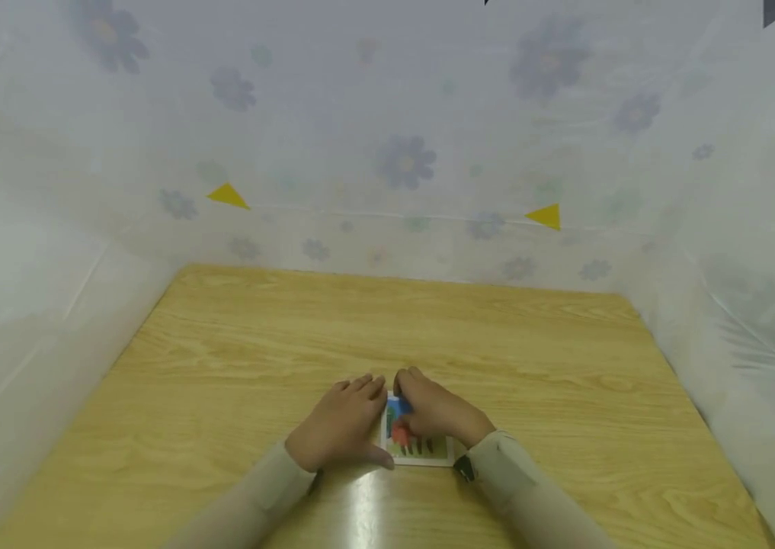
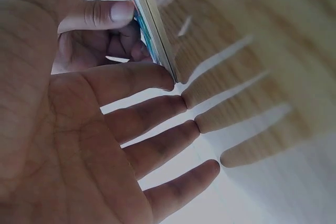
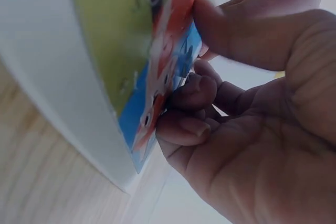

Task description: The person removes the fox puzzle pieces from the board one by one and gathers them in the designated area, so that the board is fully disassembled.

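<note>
Flat square white-bordered picture board with a red animal on green and blue [image 1: 420, 451] lies on the glossy yellow wood-grain table [image 1: 387, 328], between your hands, near your side. Your left hand [image 1: 341, 424] is spread, fingers straight, fingertips down on the tabletop, index finger at the board's left edge. Your right hand [image 1: 440, 410] is over the board, fingers curled, thumb against the picture; can't tell if you're pinching anything.

Left hand [image 1: 337, 427] straight-fingered, beside right hand [image 1: 437, 408], its fingers seemingly curled.
</note>
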A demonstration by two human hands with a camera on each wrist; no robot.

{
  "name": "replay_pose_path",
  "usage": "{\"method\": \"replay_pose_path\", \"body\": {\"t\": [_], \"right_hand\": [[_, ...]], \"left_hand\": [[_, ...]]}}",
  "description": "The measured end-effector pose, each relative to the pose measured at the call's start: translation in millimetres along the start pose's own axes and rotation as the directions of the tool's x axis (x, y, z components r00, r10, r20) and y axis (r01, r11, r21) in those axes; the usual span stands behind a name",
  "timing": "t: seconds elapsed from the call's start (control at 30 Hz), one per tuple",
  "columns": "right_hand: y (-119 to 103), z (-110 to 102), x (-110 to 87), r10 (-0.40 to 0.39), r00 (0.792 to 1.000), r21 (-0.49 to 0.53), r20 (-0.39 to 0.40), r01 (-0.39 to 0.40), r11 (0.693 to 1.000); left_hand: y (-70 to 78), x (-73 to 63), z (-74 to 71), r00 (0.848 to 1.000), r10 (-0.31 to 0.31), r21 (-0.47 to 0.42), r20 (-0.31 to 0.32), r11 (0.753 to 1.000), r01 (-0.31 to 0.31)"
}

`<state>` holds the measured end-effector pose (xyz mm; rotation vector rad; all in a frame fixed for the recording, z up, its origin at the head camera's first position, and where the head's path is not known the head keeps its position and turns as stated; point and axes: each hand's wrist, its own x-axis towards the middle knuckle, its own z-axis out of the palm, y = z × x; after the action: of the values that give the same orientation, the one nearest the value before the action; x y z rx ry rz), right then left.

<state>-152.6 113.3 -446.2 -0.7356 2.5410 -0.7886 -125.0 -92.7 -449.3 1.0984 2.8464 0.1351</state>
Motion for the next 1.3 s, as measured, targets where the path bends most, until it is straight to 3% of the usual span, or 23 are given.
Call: {"method": "replay_pose_path", "body": {"t": [0.23,0.6,0.83,1.07,1.3], "right_hand": [[2.0,0.6,1.1,-0.037,0.998,0.000,-0.051,0.037,0.999],[9.0,2.9,5.5,-0.064,0.995,0.138,-0.072,0.074,0.988],[16.2,-5.3,0.3,-0.046,0.995,0.283,-0.092,0.070,0.956],[40.4,-35.5,-17.7,-0.073,0.974,0.142,-0.214,0.105,0.984],[67.7,-63.4,-42.7,0.074,0.961,-0.012,-0.265,-0.080,0.997]], "left_hand": [[-1.8,0.0,0.5,1.000,0.009,-0.001,-0.024,1.000,-0.009],[-3.9,-2.3,-0.3,1.000,-0.009,-0.004,-0.024,1.000,0.009],[-4.9,-4.6,-1.1,1.000,-0.020,-0.026,-0.021,0.999,0.019],[-4.2,-3.3,-1.5,1.000,-0.017,-0.018,-0.013,1.000,0.017],[-0.9,-2.8,-0.7,1.000,-0.021,-0.018,0.007,1.000,0.021]]}}
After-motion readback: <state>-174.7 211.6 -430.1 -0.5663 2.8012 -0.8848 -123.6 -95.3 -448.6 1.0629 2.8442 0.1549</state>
